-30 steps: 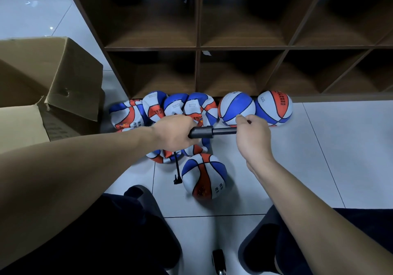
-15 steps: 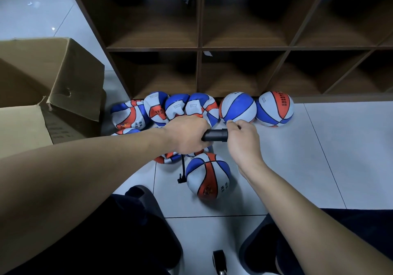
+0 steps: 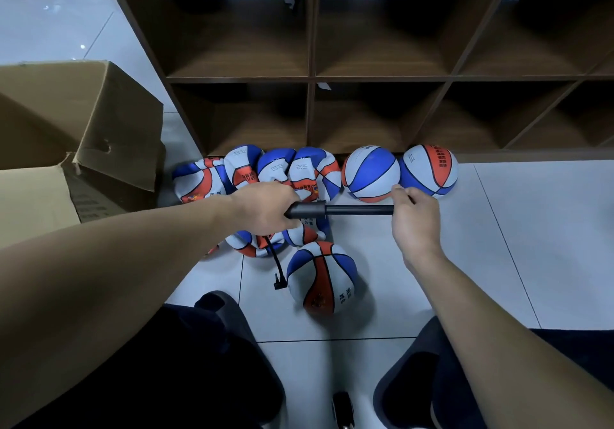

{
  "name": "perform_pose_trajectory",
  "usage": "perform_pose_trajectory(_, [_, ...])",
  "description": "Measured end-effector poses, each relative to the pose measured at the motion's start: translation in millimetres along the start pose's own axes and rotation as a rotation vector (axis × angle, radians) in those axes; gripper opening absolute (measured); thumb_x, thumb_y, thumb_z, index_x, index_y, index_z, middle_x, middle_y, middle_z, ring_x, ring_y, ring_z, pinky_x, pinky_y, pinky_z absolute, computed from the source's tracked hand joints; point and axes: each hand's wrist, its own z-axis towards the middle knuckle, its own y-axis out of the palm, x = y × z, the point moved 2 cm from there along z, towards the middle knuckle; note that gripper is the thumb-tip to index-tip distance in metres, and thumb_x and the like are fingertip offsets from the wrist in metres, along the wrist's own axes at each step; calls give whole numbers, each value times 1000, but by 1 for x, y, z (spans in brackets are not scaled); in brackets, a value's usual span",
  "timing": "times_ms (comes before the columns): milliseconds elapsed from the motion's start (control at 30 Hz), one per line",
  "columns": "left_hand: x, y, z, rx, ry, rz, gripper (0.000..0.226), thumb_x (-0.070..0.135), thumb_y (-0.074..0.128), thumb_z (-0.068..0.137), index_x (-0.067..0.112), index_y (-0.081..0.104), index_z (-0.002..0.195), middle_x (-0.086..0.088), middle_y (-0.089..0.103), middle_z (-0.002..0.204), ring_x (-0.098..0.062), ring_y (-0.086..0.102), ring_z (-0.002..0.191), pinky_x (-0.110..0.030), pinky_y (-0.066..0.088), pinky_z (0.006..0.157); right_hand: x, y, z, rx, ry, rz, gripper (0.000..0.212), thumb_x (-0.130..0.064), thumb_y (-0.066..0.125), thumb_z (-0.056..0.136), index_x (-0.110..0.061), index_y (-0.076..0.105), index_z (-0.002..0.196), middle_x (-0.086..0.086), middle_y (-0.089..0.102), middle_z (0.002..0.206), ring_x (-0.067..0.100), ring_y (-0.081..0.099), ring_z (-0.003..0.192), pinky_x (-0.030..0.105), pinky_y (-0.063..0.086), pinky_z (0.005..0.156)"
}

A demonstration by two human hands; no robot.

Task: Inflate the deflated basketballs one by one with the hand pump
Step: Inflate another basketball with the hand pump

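Note:
A black hand pump (image 3: 335, 211) lies level above the floor. My left hand (image 3: 265, 209) grips its barrel and my right hand (image 3: 413, 221) grips the handle, with the piston rod pulled out between them. A black hose (image 3: 275, 266) hangs from under my left hand and ends by a blue, white and orange basketball (image 3: 320, 277) on the tiles below the pump. Several crumpled, deflated balls (image 3: 299, 173) lie in a row against the shelf. Two round balls (image 3: 370, 173) (image 3: 428, 169) stand at the right end of that row.
A dark wooden cubby shelf (image 3: 310, 78) stands right behind the balls. An open cardboard box (image 3: 83, 123) sits at the left. My knees in dark trousers fill the bottom corners, and a small dark wheel (image 3: 342, 407) shows between them. White floor tiles (image 3: 531, 246) spread to the right.
My right hand pushed the handle in toward my left hand, then pulled it back out to the right, so the rod is extended again. The left hand stayed put on the barrel.

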Motion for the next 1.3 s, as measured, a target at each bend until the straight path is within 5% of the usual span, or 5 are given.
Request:
perform_pose_trajectory(367, [30,-5,-2,111,55,9,25,42,64,101,27,62,81,4,63,68,-19,62,64,-30,41,54,-13,27,-29,4,-38,-2,50,-34,58,106,-19,37,63,-6,38,59,19,38,60,36,36,61])
perform_pose_trajectory(500, [37,-4,0,122,77,9,23,43,63,101,26,66,85,2,67,71,-20,66,65,-39,58,61,-16,34,-36,-33,-42,-26,49,-35,58,107,-20,41,64,-8,40,56,14,41,56,31,36,58])
perform_pose_trajectory(767, [45,-5,1,107,124,48,25,46,64,102,26,66,87,3,66,74,-18,64,67,-37,55,62,-10,43,-42,-121,-58,-45,42,-30,52,111,-22,48,70,-5,49,69,11,47,61,13,36,49])
perform_pose_trajectory(1100, [20,-1,6,97,95,5,22,48,67,99,30,64,87,5,66,72,-18,66,67,-39,58,64,-7,21,-14,-107,-9,-62,43,-28,58,104,-14,38,69,-2,34,62,20,32,63,35,29,61])
perform_pose_trajectory(1300, [-3,-1,2,-5,54,-25,20,42,68,102,30,63,86,3,67,73,-17,64,64,-40,58,64,-2,-3,2,-17,-24,-56,42,-23,57,103,-16,34,68,-4,30,59,15,27,57,33,28,59])
